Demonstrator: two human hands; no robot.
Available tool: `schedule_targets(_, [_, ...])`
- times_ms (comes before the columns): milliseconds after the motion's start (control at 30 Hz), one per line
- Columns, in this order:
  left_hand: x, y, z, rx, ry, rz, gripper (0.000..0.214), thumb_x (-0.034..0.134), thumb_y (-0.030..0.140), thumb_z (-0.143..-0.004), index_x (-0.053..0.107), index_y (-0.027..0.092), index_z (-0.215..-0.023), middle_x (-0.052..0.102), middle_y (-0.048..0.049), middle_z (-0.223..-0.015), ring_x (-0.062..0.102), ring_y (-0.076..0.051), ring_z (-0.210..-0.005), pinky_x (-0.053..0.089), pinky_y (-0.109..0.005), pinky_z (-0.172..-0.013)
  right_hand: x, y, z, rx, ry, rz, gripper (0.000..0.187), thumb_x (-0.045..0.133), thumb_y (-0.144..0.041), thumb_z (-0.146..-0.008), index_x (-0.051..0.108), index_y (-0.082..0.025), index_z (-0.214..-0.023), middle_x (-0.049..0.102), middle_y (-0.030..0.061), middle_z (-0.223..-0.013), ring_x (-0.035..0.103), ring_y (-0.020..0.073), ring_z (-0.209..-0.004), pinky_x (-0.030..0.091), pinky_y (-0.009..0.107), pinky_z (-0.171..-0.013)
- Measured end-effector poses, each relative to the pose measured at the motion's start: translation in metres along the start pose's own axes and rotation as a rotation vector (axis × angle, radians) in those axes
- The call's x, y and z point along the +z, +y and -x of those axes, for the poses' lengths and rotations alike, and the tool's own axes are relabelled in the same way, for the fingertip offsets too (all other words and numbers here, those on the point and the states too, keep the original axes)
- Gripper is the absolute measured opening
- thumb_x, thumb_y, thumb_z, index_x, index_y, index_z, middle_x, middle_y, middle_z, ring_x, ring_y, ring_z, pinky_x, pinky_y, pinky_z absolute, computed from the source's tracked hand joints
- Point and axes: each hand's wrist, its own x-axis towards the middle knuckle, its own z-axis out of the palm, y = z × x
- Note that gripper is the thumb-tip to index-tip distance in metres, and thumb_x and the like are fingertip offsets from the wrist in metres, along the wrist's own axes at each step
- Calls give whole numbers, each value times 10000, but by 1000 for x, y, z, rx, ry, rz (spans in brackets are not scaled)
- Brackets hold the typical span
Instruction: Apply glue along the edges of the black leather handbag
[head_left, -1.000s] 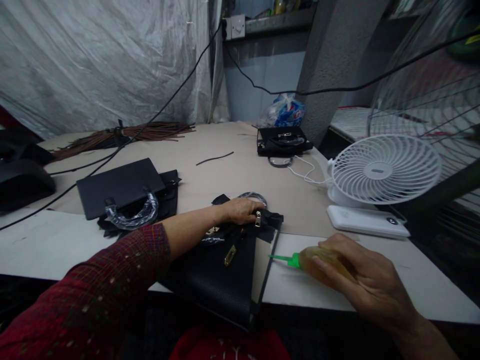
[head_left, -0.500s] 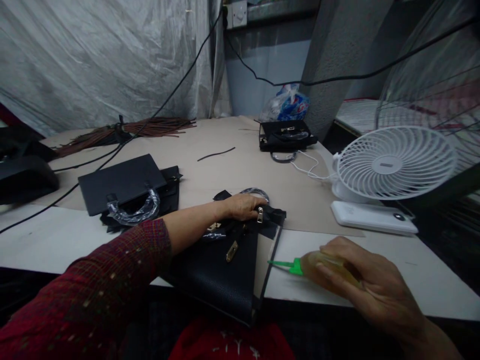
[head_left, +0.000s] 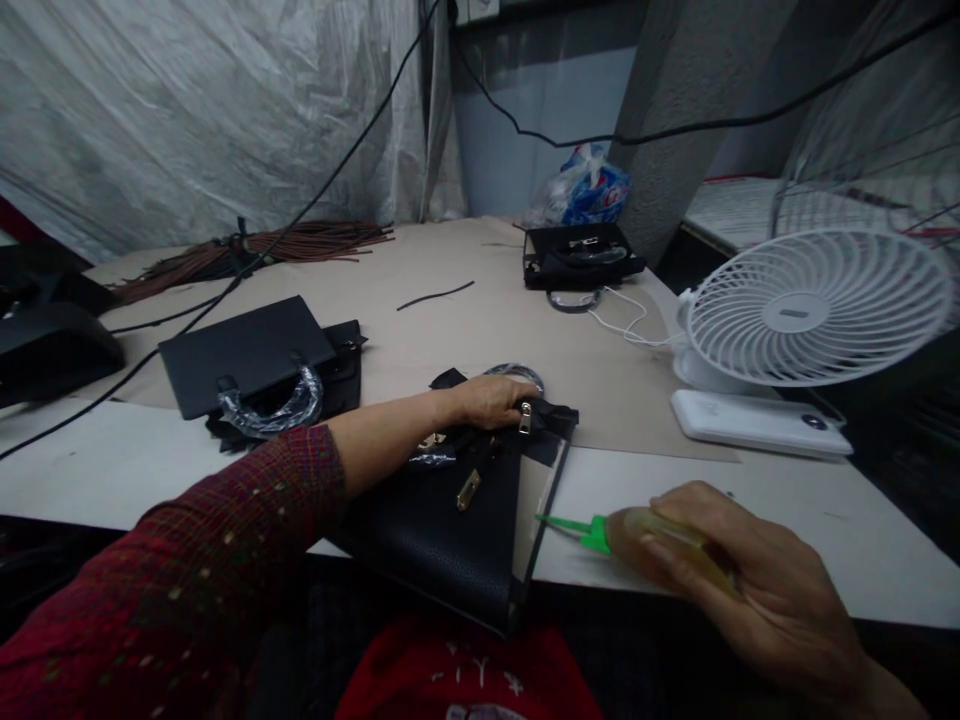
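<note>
Right hand is clenched around a translucent amber squeeze bottle, held tilted with its narrow green plastic nozzle pointing left; the nozzle tip is at the right edge of a black grained leather-look handbag, though actual contact cannot be confirmed. Left hand lies on the upper end of the handbag, fingers curled downward; the fingertips are hidden, so whether they grasp it cannot be told.

The handbag lies at the front edge of a white-topped table, its lower end overhanging; a beige panel is exposed along its right side; a gold-coloured metal clasp lies on its front, a metal zip pull sits beside the left hand, and a curved handle wrapped in clear plastic shows behind that hand.

Further out, a second black handbag lies to the left; a third black handbag lies at the rear, before a blue and clear plastic bag; a round white plastic fan stands at right, just behind a flat white rectangular device; a bundle of thin brown strips lies at rear left.
</note>
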Motion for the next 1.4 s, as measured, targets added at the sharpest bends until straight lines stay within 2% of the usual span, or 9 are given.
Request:
schedule_targets(67, [0, 0, 0, -7, -5, -2, 164, 633, 252, -996, 630, 202, -1152, 712, -50, -1056, 677, -234, -988, 475, -300, -814, 1, -1, 3, -26, -64, -69, 80, 615, -305, -1043, 687, -271, -1037, 657, -11, -793, 644, 139, -628, 523, 233, -522])
schedule_targets(233, [-2, 2, 0, -22, -23, 6, 207, 626, 220, -993, 634, 187, -1197, 713, -55, -1064, 674, -228, -963, 468, -298, -813, 5, -9, 11, 6, 14, -60, 77, 639, -285, -1028, 706, -254, -1048, 677, 21, -831, 661, 165, -674, 536, 264, -552])
schedule_targets(333, [-2, 3, 0, -25, -24, 16, 230, 622, 221, -994, 641, 175, -1218, 716, -63, -1079, 672, -230, -959, 463, -300, -808, 7, -13, 13, -26, -95, -157, 94, 616, -258, -1033, 690, -255, -975, 635, -6, -750, 621, 141, -607, 510, 245, -510])
schedule_targets(500, [-2, 3, 0, -22, -26, 11, 272, 621, 199, -974, 639, 175, -1244, 718, -67, -1101, 670, -228, -980, 467, -300, -842, 8, -6, 16, 39, 97, -19, 92, 633, -320, -1034, 688, -251, -1062, 682, 10, -866, 669, 146, -698, 561, 237, -602])
schedule_targets(667, [1, 0, -1, -19, -5, 25, 273, 611, 190, -955, 644, 186, -1226, 712, -72, -1123, 666, -228, -997, 473, -308, -862, 7, -10, 20, -25, -70, -121, 71, 610, -281, -1040, 676, -266, -1064, 663, -15, -806, 664, 130, -659, 547, 200, -539])
schedule_targets(1033, [4, -3, -2, 42, 25, 61, 123, 615, 209, -963, 631, 185, -1083, 693, -57, -1041, 642, -207, -925, 454, -300, -807, 5, -23, 26, 66, 57, -26, 89, 610, -340, -1037, 674, -280, -1048, 708, -10, -833, 702, 138, -663, 569, 189, -541])
schedule_targets(1200, [5, -5, -2, 43, 25, 68, 179, 616, 204, -960, 635, 181, -1136, 694, -66, -1068, 643, -214, -945, 460, -310, -847, 9, -18, 32, 22, -10, -71, 91, 611, -321, -1044, 678, -275, -1085, 695, -5, -841, 698, 133, -684, 574, 185, -550])
schedule_targets(1333, [3, -4, -2, 35, 24, 49, 208, 617, 188, -944, 637, 171, -1150, 693, -79, -1090, 652, -227, -964, 467, -319, -851, 14, -15, 33, 44, 109, -27, 94, 647, -293, -1018, 680, -260, -1100, 709, 23, -912, 705, 154, -748, 593, 213, -608])
schedule_targets(1400, [2, -2, -2, 30, 20, 26, 235, 611, 180, -934, 637, 175, -1167, 694, -81, -1104, 656, -238, -987, 471, -326, -856, 14, -16, 33, 39, 64, -75, 93, 636, -270, -1020, 677, -262, -1104, 697, 17, -880, 695, 152, -722, 588, 214, -583])
